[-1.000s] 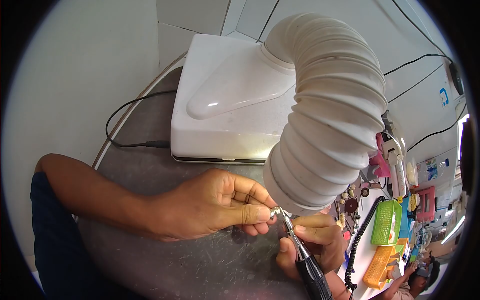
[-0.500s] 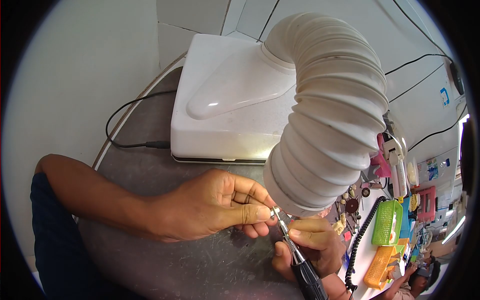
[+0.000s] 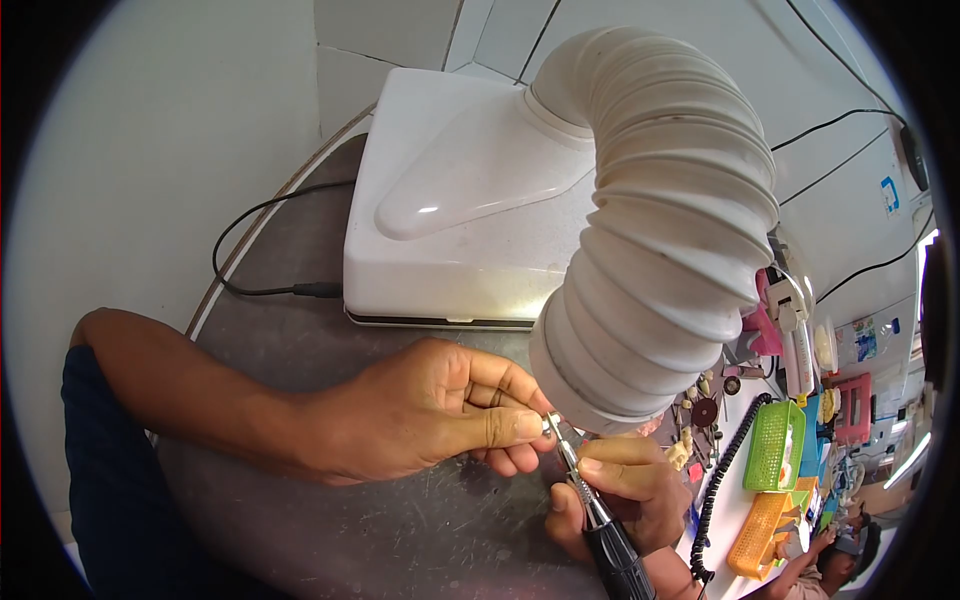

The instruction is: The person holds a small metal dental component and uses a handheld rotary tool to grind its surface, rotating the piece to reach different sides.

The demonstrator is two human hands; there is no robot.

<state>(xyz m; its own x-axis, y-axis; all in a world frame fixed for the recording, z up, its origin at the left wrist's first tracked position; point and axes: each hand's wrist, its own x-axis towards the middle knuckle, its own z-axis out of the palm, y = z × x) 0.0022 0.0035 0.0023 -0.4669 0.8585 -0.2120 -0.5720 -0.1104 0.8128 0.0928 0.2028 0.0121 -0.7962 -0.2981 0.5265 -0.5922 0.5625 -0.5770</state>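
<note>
My left hand (image 3: 415, 415) reaches in from the left, thumb and index finger pinched on a small whitish piece (image 3: 547, 426), possibly a dental crown; most of it is covered by the fingertips. My right hand (image 3: 637, 490) is wrapped round a rotary handpiece (image 3: 615, 555) with a silver nose and a black body. Its thin tip meets or nearly meets the piece, just under the mouth of a ribbed white hose (image 3: 670, 220). Both hands are above the dark, scratched tabletop (image 3: 400, 540).
Behind the hands stands a white hose-fed box (image 3: 460, 250) with a black cable (image 3: 225, 235) at its left. To the right lie burs and discs (image 3: 705, 410), a coiled black cord (image 3: 715, 495), a green basket (image 3: 775, 445) and an orange basket (image 3: 758, 535). Another person (image 3: 835, 565) sits at far right.
</note>
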